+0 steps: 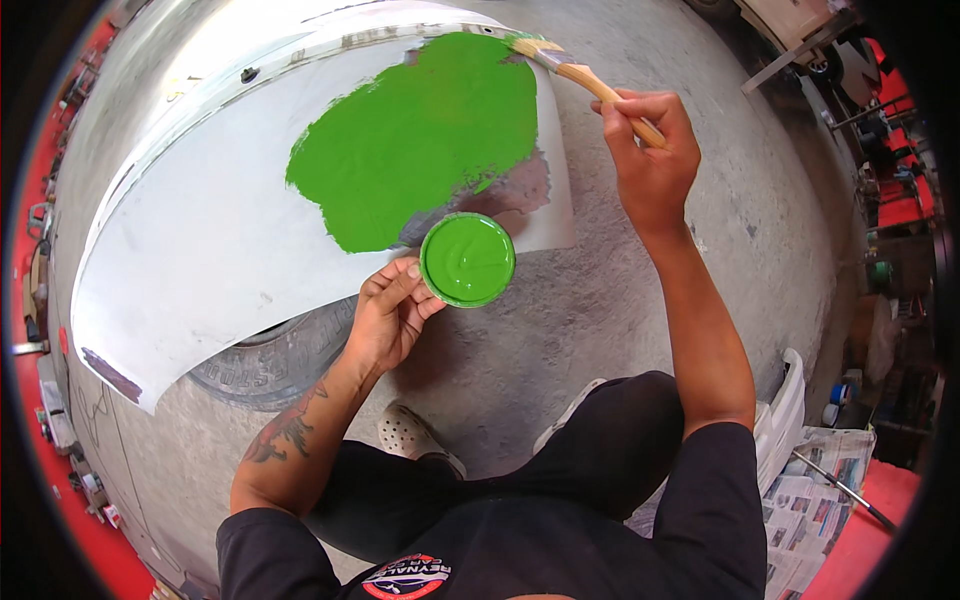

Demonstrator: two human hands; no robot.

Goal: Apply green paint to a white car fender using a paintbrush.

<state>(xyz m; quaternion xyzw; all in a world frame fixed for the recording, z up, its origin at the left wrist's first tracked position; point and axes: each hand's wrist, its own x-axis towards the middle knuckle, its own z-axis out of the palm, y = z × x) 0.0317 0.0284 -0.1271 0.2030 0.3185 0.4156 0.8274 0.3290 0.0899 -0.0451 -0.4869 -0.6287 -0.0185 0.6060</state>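
Observation:
My right hand (655, 150) grips the wooden handle of a paintbrush (575, 72). Its bristles touch the far right edge of a white curved car body panel (200, 215), where green paint (420, 140) ends. My left hand (392, 305) holds a round can of green paint (467, 260) by its side, in front of the panel's near edge. The can's open top faces up, and glossy paint lies inside. A broad green patch covers the panel's right half. Below it, a greyish-purple area (520, 188) shows bare of green.
A tire (275, 360) lies beneath the panel on the concrete floor (745, 235). Newspaper sheets (815, 520) and a white plastic-looking part (785, 415) are at my lower right. Shelves with assorted items line the far right. My shoes (415, 435) stand near the panel.

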